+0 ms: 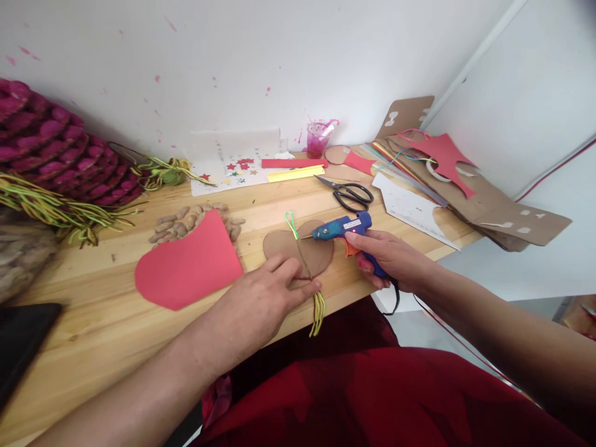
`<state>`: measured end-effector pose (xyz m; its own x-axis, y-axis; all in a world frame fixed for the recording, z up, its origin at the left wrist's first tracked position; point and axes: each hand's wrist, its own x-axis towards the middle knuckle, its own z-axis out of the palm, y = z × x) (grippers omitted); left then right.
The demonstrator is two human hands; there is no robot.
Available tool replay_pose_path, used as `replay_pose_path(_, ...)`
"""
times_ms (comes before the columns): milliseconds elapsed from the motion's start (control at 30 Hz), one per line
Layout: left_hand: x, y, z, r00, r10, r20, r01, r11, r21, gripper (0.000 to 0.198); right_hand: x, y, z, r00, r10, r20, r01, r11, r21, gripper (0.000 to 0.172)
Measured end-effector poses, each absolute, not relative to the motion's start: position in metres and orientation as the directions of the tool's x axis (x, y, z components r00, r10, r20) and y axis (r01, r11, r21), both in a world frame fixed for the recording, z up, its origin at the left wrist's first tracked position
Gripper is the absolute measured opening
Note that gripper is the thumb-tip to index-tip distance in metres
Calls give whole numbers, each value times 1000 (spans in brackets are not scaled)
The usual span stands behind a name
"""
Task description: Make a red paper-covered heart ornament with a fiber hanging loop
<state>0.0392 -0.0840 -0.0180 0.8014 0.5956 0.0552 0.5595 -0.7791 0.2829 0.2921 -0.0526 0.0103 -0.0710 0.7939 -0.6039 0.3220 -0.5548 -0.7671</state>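
- The left hand (pixel 265 298) lies flat with its fingers spread, pressing the cord (pixel 305 264) onto the cardboard heart (pixel 321 251).
- The right hand (pixel 395 261) is closed around the grip of the blue glue gun (pixel 342 228); the nozzle points at the cord, just above the heart.
- The cardboard heart lies at the near edge of the counter (pixel 116 323); the cord ends hang over that edge.
- A red paper heart (pixel 190 264) lies just left of the left hand.
- Scissors (pixel 351 194) lie behind the glue gun.

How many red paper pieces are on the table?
4: big sheet beside the left hand, strip at the back, small piece by the cup, cutout on the cardboard pile; more may be hidden.
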Motion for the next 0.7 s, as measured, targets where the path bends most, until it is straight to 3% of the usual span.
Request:
replay_pose_path(367, 40, -83, -21, 802, 589, 95, 548, -790, 275, 48, 300, -59, 9, -172, 760, -627, 374, -538, -755, 32)
replay_pose_path(700, 37, -83, -26, 805, 591, 53, 558, -784, 273, 53, 289, -47, 10, -80, 805, -587, 434, -502, -748, 28)
